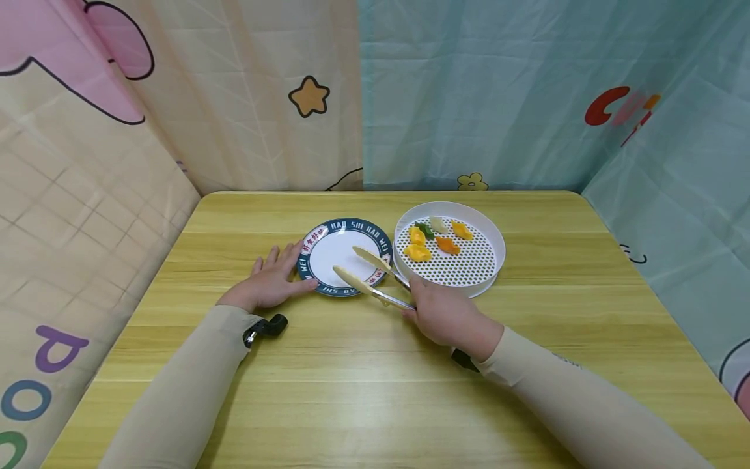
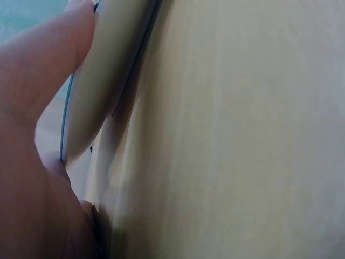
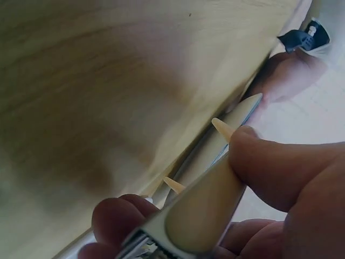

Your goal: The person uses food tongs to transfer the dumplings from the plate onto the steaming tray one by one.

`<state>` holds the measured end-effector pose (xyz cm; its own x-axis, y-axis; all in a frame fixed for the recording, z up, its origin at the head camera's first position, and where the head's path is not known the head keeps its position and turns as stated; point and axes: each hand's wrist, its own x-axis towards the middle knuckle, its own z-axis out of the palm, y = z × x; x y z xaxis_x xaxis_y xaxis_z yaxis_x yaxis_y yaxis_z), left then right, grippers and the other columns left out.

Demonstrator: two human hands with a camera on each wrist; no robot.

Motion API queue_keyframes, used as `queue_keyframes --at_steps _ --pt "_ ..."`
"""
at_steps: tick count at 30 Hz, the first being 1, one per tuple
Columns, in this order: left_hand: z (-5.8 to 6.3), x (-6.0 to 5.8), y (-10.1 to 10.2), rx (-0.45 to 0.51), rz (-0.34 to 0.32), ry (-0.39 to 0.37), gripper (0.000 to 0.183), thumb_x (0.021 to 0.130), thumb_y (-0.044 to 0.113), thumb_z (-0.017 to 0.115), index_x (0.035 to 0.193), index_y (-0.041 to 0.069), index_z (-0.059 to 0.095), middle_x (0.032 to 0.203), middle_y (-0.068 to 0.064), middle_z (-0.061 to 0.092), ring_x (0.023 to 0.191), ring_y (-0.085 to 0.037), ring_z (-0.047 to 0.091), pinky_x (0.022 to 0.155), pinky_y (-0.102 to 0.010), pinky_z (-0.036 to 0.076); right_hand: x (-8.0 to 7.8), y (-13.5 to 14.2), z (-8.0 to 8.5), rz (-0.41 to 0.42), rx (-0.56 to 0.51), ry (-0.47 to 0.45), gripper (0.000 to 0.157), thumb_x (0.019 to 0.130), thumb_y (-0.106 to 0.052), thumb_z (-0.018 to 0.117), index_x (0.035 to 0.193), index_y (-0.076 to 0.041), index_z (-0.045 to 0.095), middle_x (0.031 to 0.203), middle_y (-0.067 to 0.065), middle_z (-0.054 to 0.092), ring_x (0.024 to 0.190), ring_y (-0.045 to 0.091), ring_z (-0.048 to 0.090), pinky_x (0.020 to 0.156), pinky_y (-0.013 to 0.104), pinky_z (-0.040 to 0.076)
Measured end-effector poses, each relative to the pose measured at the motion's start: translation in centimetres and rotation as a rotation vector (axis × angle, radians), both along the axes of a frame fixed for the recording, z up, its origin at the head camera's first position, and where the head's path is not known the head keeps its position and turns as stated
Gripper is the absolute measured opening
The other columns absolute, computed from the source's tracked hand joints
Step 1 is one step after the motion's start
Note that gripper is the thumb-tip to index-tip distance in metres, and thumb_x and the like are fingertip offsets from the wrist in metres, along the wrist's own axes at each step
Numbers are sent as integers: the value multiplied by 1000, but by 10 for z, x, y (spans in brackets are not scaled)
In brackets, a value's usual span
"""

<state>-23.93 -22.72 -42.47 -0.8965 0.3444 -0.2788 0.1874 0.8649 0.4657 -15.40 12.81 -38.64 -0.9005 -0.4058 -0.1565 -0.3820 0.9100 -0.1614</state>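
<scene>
A white plate (image 1: 336,256) with a dark teal lettered rim lies near the middle of the table. My left hand (image 1: 271,277) is at its left side, fingers spread and fairly straight. The left thumb (image 2: 51,56) and a fingertip touch the plate's edge. With my right hand (image 1: 448,316) I grip a pair of tongs (image 1: 387,299), the thumb pressing along one handle. Their beige tips are spread apart above the plate, with nothing between them. Close by on the right, a round white steamer basket (image 1: 500,244) with a perforated base contains several small dumpling-shaped pieces (image 1: 418,253) in yellow, orange, green and whitish colours.
The wooden table (image 1: 351,391) extends toward me and to both sides. Printed curtains (image 1: 263,117) hang behind and beside it. Each wrist carries a black camera mount (image 1: 266,327). Basket and plate stand almost edge to edge.
</scene>
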Motion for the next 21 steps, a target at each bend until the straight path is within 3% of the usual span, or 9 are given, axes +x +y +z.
queue_keyframes --at_steps 15,21 --pt "0 -1 -1 -3 -4 -3 110 96 78 51 170 24 -10 178 -20 -6 160 -52 -16 124 -73 -12 -1 -2 -4 -29 -7 -30 42 99 -40 73 119 -6 57 82 2 56 75 21 56 66 35 50" --pt "1 0 -1 -8 -9 -1 110 96 78 51 170 23 -10 178 -19 -6 160 -52 -15 124 -73 -12 0 -2 -5 -17 0 -8 38 97 -41 75 108 -8 58 80 1 55 73 20 55 64 35 49"
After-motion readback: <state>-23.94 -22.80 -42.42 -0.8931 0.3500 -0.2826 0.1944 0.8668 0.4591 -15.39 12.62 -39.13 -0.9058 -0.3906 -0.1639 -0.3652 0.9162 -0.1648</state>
